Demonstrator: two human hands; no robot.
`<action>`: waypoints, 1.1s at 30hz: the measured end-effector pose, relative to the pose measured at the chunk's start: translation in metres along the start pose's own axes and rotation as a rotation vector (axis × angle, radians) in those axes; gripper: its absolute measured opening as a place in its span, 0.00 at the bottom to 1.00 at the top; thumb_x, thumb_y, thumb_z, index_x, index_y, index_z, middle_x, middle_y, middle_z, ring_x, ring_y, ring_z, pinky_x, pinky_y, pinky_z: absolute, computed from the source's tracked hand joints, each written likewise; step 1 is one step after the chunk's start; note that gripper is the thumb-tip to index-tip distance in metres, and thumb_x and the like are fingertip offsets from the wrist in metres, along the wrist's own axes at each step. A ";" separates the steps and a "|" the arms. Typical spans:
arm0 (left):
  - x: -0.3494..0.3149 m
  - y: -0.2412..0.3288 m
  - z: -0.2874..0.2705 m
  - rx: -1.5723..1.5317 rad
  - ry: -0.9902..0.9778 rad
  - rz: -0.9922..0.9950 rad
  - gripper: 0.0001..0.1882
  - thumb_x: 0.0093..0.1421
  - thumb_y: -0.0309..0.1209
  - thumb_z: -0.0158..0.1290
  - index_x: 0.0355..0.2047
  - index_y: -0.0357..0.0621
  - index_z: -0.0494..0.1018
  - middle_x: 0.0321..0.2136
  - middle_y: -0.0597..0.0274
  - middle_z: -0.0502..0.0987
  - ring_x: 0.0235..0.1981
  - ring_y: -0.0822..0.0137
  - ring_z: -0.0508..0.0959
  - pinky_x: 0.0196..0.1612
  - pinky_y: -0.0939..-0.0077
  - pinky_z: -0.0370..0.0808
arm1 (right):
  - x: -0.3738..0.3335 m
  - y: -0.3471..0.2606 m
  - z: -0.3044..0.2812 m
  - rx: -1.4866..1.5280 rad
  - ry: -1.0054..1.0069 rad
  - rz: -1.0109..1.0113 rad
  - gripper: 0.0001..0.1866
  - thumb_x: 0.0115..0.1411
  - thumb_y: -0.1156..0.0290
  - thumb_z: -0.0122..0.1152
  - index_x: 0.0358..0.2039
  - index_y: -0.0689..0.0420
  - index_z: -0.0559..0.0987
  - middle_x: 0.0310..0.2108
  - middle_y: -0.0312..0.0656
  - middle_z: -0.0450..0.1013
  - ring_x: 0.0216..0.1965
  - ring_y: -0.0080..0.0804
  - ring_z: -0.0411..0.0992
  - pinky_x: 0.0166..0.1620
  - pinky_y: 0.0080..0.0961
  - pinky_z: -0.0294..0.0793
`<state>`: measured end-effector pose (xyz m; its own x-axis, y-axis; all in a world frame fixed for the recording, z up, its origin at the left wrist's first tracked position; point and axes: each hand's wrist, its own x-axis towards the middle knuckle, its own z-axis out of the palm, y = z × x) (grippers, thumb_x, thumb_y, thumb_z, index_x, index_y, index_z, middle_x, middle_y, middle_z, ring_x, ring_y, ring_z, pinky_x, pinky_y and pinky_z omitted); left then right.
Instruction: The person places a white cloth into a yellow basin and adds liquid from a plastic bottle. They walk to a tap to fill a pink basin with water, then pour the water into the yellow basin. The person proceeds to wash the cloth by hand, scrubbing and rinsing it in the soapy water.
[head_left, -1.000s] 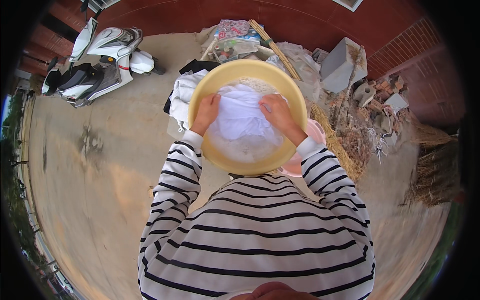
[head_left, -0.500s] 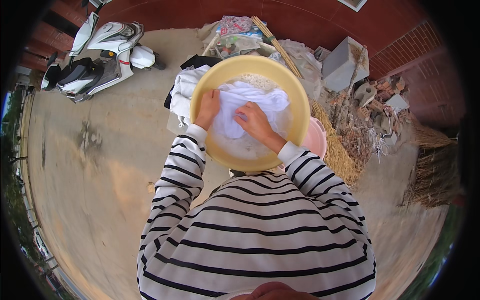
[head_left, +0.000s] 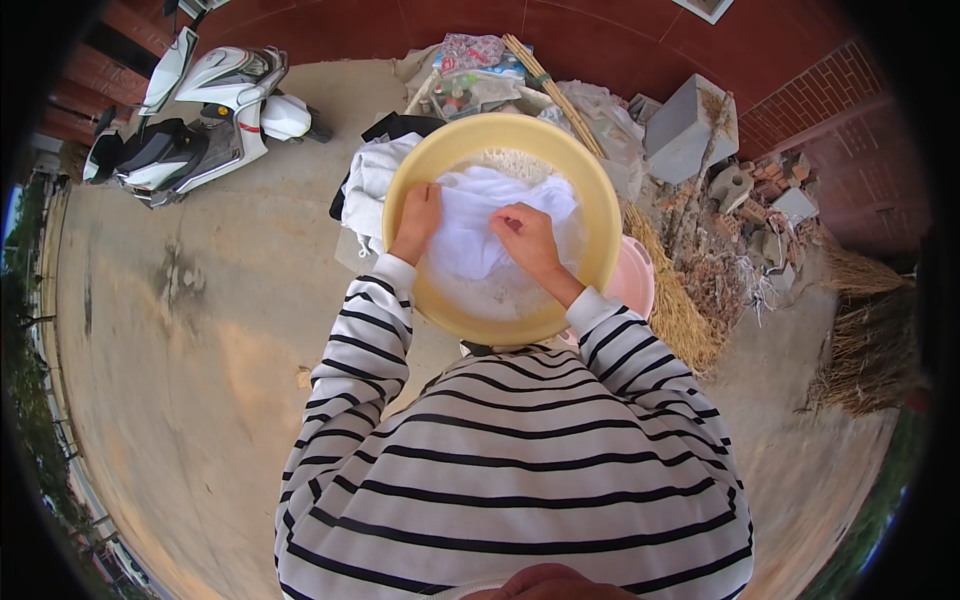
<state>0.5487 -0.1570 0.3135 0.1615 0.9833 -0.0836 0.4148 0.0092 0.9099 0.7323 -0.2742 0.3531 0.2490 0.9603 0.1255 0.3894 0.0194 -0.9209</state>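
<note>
A yellow basin [head_left: 602, 235] stands in front of me with sudsy water and a wet white cloth [head_left: 468, 225] in it. My left hand [head_left: 419, 217] is closed on the cloth's left edge, close to the basin's left wall. Over the right part of the cloth, my right hand [head_left: 527, 240] has its fingers curled in. Whether cloth is pinched in those fingers is hidden. Pale foam [head_left: 515, 163] floats along the far side of the water.
Light grey clothes [head_left: 370, 185] lie left of the basin. A pink basin [head_left: 634, 278] and a straw broom [head_left: 690, 325] are at its right. Farther off are a white scooter [head_left: 215, 110], bamboo poles [head_left: 555, 95], a grey block [head_left: 690, 130] and rubble.
My right hand has moved a little to the right over the cloth, and its fingers have curled in more. My left hand stays at the cloth's left edge.
</note>
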 end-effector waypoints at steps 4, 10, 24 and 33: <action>-0.023 0.031 -0.012 0.309 -0.087 0.439 0.22 0.65 0.42 0.49 0.51 0.38 0.69 0.47 0.42 0.72 0.47 0.46 0.72 0.46 0.56 0.71 | 0.021 0.024 -0.043 -0.255 0.170 -0.088 0.09 0.56 0.65 0.62 0.31 0.57 0.84 0.36 0.44 0.79 0.41 0.41 0.75 0.45 0.34 0.75; -0.057 0.049 0.016 0.858 -0.301 0.323 0.43 0.62 0.54 0.52 0.69 0.48 0.48 0.64 0.31 0.52 0.59 0.30 0.62 0.56 0.38 0.65 | 0.028 0.034 -0.018 -0.743 -0.133 0.131 0.25 0.63 0.55 0.53 0.60 0.45 0.69 0.68 0.48 0.53 0.63 0.55 0.57 0.57 0.61 0.62; 0.012 -0.035 0.069 1.033 -0.327 0.459 0.30 0.64 0.38 0.48 0.65 0.42 0.58 0.48 0.42 0.76 0.40 0.44 0.81 0.44 0.58 0.78 | 0.086 0.135 0.007 -0.629 -0.394 -0.346 0.10 0.60 0.70 0.51 0.38 0.56 0.79 0.35 0.55 0.75 0.38 0.53 0.75 0.40 0.48 0.74; 0.031 0.009 0.024 0.120 -0.401 -0.028 0.29 0.60 0.46 0.55 0.53 0.37 0.68 0.37 0.53 0.77 0.36 0.60 0.79 0.38 0.66 0.75 | 0.054 0.018 -0.024 -0.161 -0.393 -0.119 0.18 0.58 0.62 0.58 0.45 0.58 0.75 0.42 0.55 0.73 0.43 0.52 0.71 0.47 0.41 0.70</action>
<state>0.5794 -0.1304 0.3094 0.4752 0.8340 -0.2805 0.5214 -0.0101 0.8533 0.7746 -0.2286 0.3520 -0.1506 0.9874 0.0488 0.5359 0.1230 -0.8352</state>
